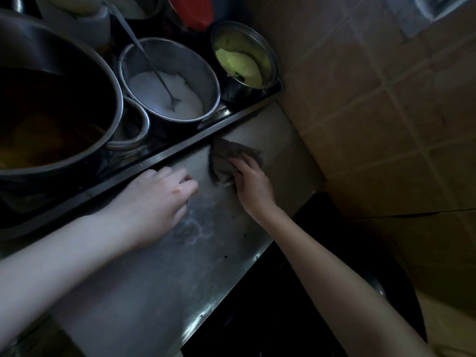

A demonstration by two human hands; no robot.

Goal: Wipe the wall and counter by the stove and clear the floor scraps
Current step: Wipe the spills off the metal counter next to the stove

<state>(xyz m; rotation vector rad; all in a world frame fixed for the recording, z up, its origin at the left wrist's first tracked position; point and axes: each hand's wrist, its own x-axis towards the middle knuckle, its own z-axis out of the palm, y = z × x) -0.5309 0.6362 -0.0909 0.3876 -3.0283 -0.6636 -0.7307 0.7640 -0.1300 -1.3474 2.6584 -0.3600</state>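
A dull steel counter (164,274) runs diagonally through the dim head view, with whitish smears near its middle. My right hand (251,182) presses a crumpled grey-brown cloth (226,157) flat on the counter close to the tiled wall (373,112). My left hand (159,199) rests on the counter to the left of the cloth, fingers curled loosely, holding nothing. It lies just below the raised dark rim (154,161) that borders the counter.
Behind the rim stand a large pot of dark liquid (51,112), a steel bowl of white powder (170,81) with a long spoon, a small empty bowl (131,124) and a pot of yellow-green paste (243,57). A red lid (193,10) is farther back. Below the counter's front edge is dark.
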